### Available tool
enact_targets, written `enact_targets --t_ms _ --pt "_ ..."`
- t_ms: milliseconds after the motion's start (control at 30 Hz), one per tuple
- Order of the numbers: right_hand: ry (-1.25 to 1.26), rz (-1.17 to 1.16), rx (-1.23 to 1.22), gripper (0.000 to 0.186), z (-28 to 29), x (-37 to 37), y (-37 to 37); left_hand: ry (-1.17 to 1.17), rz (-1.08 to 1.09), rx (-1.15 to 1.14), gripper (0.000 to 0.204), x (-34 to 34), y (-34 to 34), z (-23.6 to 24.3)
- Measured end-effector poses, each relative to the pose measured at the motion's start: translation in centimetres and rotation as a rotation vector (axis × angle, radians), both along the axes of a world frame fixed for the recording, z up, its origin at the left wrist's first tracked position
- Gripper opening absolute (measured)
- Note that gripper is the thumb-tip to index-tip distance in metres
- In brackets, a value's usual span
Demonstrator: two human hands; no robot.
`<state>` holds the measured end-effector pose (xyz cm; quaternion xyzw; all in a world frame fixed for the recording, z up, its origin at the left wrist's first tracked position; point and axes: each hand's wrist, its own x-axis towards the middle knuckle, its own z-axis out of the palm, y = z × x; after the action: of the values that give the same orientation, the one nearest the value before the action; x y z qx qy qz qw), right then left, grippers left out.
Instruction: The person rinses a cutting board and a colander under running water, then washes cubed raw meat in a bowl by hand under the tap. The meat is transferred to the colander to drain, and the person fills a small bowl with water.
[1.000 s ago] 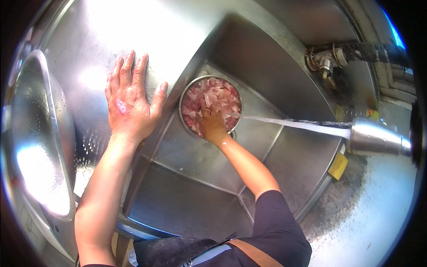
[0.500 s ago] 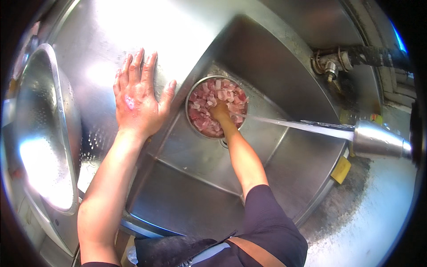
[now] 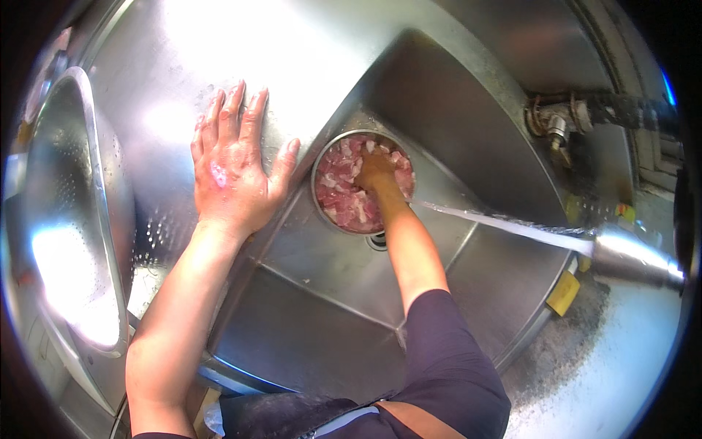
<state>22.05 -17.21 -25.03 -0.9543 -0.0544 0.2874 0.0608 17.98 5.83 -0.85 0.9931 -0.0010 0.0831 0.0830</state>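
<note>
The sink (image 3: 322,344) floor at lower centre lies open. At centre, the bowl of meat (image 3: 363,181) and right hand (image 3: 374,172) fill the far corner; a water stream (image 3: 504,225) crosses from the right. A colander (image 3: 73,212) blocks the left edge.

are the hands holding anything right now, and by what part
The left hand lies flat and open on the sink's drainboard, holding nothing. The right hand is in the meat in the bowl; whether it grips any cannot be told.

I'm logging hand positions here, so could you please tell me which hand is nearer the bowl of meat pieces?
Right. The right hand is inside the bowl of meat pieces, touching them; the left hand rests flat on the counter beside it.
</note>
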Motion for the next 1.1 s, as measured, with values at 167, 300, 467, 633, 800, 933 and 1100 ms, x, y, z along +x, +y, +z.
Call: enact_targets --t_ms 167,300,467,633,800,933,1100 --pt "0.235 -0.284 0.021 0.067 -10.1 1.6 -1.3 0.017 -0.030 0.015 0.061 0.4 -0.6 0.2" --pt "0.187 -0.360 0.298 0.055 -6.7 0.3 -2.3 0.007 -0.017 0.015 0.062 0.2 -0.1 -0.2" --pt "0.185 -0.149 0.511 0.057 4.7 -5.1 -3.7 0.001 0.002 0.032 0.061 0.0 0.1 -0.4" --pt "-0.022 0.383 0.045 0.074 2.7 -10.4 -5.6 -0.009 -0.015 0.034 0.060 0.0 -0.1 -0.6" --pt "0.230 0.427 0.048 0.085 -1.2 -10.3 -6.6 -0.054 -0.032 0.035 0.060 0.2 -0.3 -0.5" --pt "0.454 0.482 0.051 0.079 -0.3 -8.0 -5.1 -0.057 -0.024 0.030 0.059 0.1 0.0 -0.8" --pt "0.596 0.043 0.283 0.061 -2.2 -7.1 -4.7 -0.072 -0.060 0.034 0.059 0.3 -0.3 -1.0"
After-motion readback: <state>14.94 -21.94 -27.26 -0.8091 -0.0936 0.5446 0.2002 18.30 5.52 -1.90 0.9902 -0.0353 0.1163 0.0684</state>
